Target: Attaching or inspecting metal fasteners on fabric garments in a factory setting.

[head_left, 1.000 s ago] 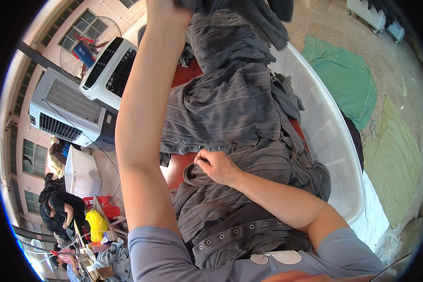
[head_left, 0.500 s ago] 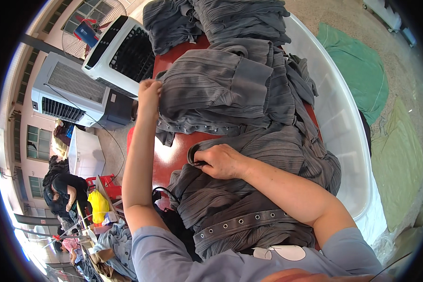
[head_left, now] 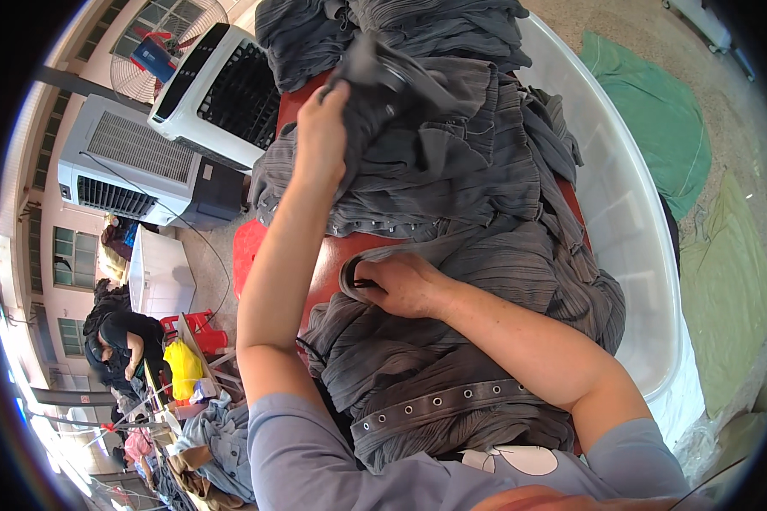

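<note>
Left hand (head_left: 322, 128) up high, fingers clenched on a fold of the grey pleated cloth garment (head_left: 452, 170), which bunches just above the knuckles. Right hand (head_left: 405, 285) lower, fingers curled closed around a grey pleated edge, pressed onto the red table (head_left: 332, 255). White plastic tub (head_left: 631, 221) on the right.

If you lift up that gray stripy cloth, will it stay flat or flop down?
Probably flop: the gray cloth already sags and bunches where the left hand lifts it. It looks light, since one hand raises it. The right hand pins a fold, so it likely slides easily.
</note>
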{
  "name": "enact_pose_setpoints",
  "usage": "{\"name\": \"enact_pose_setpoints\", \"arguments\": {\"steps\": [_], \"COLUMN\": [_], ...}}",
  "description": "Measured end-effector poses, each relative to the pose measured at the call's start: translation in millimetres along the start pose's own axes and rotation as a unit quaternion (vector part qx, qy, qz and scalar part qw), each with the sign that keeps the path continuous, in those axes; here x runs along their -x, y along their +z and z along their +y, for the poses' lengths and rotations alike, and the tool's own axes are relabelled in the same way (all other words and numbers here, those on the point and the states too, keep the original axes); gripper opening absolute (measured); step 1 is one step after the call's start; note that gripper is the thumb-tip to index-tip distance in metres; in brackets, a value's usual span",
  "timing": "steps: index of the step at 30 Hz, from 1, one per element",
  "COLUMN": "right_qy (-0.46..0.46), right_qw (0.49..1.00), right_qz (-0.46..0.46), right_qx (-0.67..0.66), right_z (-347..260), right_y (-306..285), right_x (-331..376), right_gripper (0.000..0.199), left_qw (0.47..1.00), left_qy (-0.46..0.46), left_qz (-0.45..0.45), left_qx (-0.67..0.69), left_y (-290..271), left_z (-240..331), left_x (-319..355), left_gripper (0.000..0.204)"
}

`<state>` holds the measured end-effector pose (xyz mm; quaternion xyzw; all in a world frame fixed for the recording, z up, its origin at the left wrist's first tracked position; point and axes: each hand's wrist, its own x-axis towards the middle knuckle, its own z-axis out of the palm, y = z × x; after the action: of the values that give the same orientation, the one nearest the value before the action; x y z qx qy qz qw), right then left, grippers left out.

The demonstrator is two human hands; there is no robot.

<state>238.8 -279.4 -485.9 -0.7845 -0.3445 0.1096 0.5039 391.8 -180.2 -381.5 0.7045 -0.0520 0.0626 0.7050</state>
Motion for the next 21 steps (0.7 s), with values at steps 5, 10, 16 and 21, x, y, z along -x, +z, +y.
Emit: {"name": "enact_pose_setpoints", "arguments": {"steps": [5,10,16,21], "right_qy": [0.004,0.003,0.006,-0.005], "right_qw": [1.0,1.0,1.0,1.0], "right_qz": [0.002,0.011,0.014,0.026], "right_qx": [-0.022,-0.019,-0.016,0.004], "right_z": [1,2,3,3], "right_y": [-1,0,2,3], "right_x": [0,-1,0,0], "right_gripper": [0.026,0.027,0.024,0.021], "left_qw": [0.979,0.99,0.851,0.72], "left_qy": [-0.111,-0.072,0.306,0.439], "left_qz": [0.064,0.064,0.116,-0.138], "left_qx": [0.158,0.104,-0.41,-0.52], "left_y": [-21,-19,5,27], "left_z": [-4,-11,-9,-6], "left_x": [-19,-15,4,20], "left_gripper": [0.027,0.026,0.051,0.018]}}
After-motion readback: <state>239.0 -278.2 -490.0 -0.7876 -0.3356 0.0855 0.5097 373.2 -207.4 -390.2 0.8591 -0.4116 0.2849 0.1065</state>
